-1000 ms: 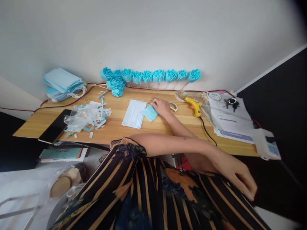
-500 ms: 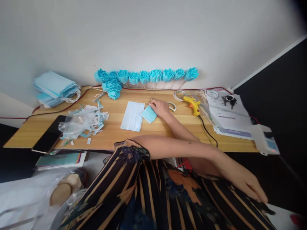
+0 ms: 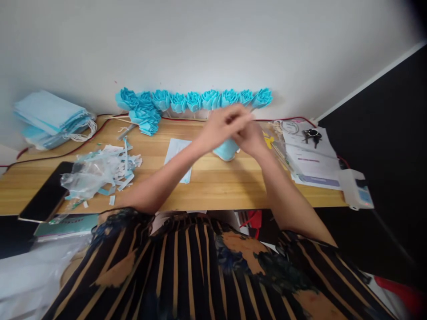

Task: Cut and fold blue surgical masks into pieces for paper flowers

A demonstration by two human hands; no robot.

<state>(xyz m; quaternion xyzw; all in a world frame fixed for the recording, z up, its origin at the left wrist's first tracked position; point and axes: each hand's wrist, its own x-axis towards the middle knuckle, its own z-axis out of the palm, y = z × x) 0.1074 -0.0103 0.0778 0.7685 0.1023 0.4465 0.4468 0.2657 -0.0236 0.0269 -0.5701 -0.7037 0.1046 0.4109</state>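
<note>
Both hands are raised and meet above the middle of the wooden table. My left hand (image 3: 222,126) reaches in with bent fingers overlapping the right hand; whatever its fingertips pinch is blurred and hidden. My right hand (image 3: 251,137) is closed on a light blue piece of mask fabric (image 3: 226,150), which hangs below the fingers with a rounded lower edge. Behind and below my left forearm, a flat pale blue face mask (image 3: 176,149) lies partly covered.
Blue fabric flowers (image 3: 193,102) line the wall. Stacked masks (image 3: 50,115), scraps with a plastic bag (image 3: 96,171) and a phone (image 3: 46,193) sit left. A mostly hidden yellow glue gun (image 3: 268,141), papers (image 3: 307,155), keys (image 3: 312,134) and a white box (image 3: 356,189) are right.
My left hand has come up from the lower right to join my right hand. The blue fabric piece has been lifted off the table, and the view has shifted slightly.
</note>
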